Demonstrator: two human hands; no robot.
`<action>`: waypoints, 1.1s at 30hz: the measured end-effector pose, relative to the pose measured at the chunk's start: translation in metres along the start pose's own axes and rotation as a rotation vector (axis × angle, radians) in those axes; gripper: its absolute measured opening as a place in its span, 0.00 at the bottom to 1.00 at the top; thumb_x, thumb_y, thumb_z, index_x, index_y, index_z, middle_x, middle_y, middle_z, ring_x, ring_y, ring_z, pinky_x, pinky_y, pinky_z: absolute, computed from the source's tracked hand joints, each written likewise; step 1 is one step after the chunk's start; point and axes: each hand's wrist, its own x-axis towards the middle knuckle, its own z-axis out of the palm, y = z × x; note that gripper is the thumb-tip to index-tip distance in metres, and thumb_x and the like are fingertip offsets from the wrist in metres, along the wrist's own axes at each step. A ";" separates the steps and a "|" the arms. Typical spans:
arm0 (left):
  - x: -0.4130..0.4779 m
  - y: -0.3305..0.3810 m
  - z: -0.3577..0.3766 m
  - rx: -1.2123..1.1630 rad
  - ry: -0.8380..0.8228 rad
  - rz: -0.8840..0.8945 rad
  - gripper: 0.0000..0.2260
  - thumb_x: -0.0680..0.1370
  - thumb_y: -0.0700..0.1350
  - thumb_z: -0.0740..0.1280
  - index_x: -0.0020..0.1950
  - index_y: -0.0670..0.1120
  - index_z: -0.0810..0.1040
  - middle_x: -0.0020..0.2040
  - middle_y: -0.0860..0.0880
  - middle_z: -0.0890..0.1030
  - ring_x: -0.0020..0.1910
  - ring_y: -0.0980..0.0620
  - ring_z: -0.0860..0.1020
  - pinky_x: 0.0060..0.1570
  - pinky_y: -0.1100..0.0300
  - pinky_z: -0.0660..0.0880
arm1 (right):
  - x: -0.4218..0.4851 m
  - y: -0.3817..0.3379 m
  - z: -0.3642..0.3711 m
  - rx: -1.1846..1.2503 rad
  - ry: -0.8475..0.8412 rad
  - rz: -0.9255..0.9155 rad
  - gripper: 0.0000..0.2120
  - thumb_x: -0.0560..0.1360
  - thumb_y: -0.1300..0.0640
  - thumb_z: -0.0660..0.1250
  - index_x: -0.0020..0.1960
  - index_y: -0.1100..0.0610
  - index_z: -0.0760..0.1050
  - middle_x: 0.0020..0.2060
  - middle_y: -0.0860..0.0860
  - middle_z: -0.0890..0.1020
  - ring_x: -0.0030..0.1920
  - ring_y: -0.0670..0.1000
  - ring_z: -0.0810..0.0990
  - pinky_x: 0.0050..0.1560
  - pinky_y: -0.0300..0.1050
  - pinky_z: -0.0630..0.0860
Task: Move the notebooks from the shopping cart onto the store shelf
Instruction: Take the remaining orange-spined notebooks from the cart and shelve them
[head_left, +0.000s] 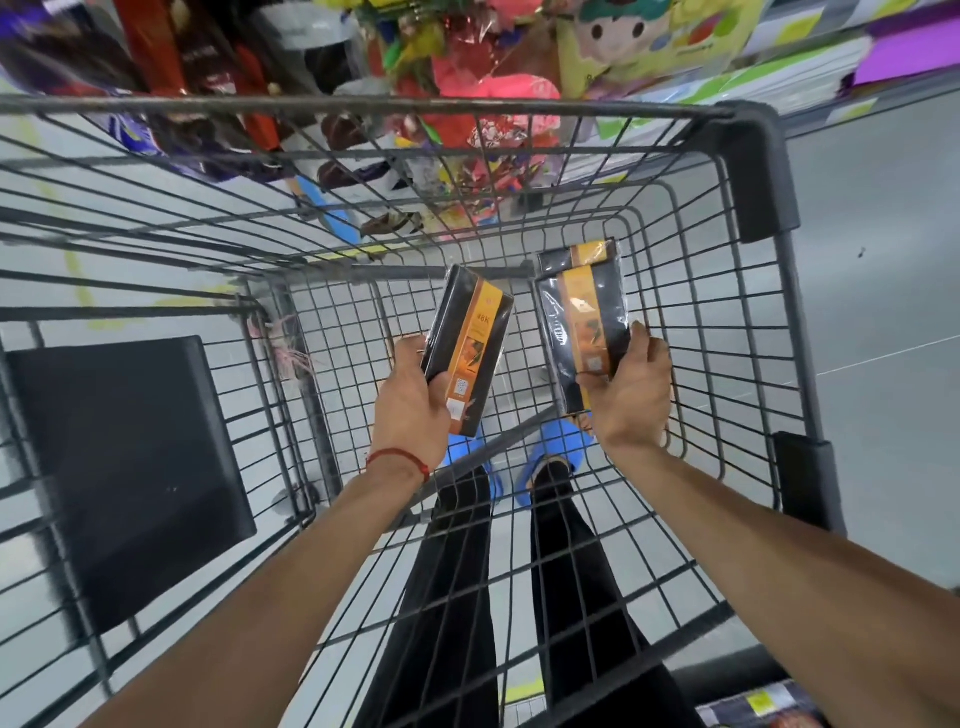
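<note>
Left notebook (467, 343): black cover with an orange band down its length, "48K" printed on the band, and a small code square and a pale tag near the lower end. It is sealed in clear film and held tilted inside the wire basket, above its floor.
Right notebook (584, 332): the same black-and-orange design, with glossy film catching the light and the cover turned toward the camera. It is held inside the basket to the right of the left notebook, the two apart.
Third notebook (584, 254): the same pattern, near the basket's far right corner and partly covered by the right notebook's upper edge. Whether it lies flat or leans cannot be told.
Left hand (410, 395): clamped on the lower end of the left notebook, thumb along its near edge and fingers curled behind. A red thread bracelet (400, 460) circles the wrist.
Right hand (631, 384): grips the right notebook's lower right part, thumb across the cover and one fingertip showing at the right edge.
Shopping cart (363, 106): grey wire basket with black corner guards and a black flap (130, 467) at the left.
Store shelf (805, 67): upper right, stacked with white and purple paper.
Beyond the cart: blurred, brightly coloured packaged goods (467, 78).
Below: black trousers and blue sandals (556, 452) seen through the wire floor.
</note>
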 end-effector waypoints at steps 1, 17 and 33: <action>0.001 -0.002 0.001 0.001 0.003 0.000 0.14 0.81 0.39 0.61 0.66 0.46 0.64 0.46 0.49 0.81 0.37 0.59 0.79 0.30 0.74 0.73 | 0.000 -0.001 0.000 -0.007 -0.003 0.001 0.41 0.66 0.53 0.81 0.72 0.60 0.65 0.63 0.60 0.73 0.62 0.61 0.75 0.62 0.56 0.77; -0.023 0.020 -0.019 0.010 -0.007 0.006 0.14 0.81 0.39 0.61 0.66 0.49 0.72 0.47 0.53 0.81 0.41 0.55 0.77 0.46 0.63 0.75 | -0.033 -0.016 -0.043 0.467 -0.374 0.170 0.08 0.75 0.60 0.74 0.51 0.56 0.77 0.48 0.53 0.84 0.46 0.53 0.85 0.45 0.45 0.83; -0.128 0.141 -0.085 -0.248 -0.046 -0.072 0.18 0.81 0.43 0.64 0.71 0.45 0.67 0.66 0.46 0.75 0.65 0.46 0.74 0.69 0.49 0.69 | -0.114 -0.008 -0.224 0.897 -0.400 0.074 0.08 0.80 0.66 0.67 0.59 0.64 0.77 0.47 0.53 0.83 0.35 0.35 0.82 0.31 0.28 0.75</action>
